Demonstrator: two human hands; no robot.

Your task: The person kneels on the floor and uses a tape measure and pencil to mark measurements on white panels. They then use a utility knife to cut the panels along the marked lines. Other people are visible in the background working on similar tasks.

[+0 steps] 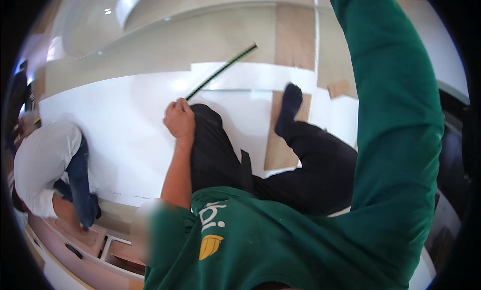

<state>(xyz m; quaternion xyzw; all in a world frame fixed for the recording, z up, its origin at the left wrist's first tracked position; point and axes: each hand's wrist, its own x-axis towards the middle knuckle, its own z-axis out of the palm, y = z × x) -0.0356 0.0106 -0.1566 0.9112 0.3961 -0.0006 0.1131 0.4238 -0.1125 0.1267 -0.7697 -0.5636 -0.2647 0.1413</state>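
Note:
My left hand (179, 118) is closed on one end of a long, narrow green-and-black strip (223, 69), beside my bent knee. The strip slants up and rightward over a white sheet (110, 114) and onto the beige surface beyond. My right arm, in a green sleeve, reaches up along the right side and out of the top of the frame; its hand is not in view. My sock-covered foot (290, 102) rests by a light wooden panel (279, 154).
A co-worker in a pale top and jeans (42, 164) bends low at the left. Below them is a unit with drawers (90, 240). A small wooden piece (338, 88) lies right of my foot. A curved white shape (128, 4) is at the top.

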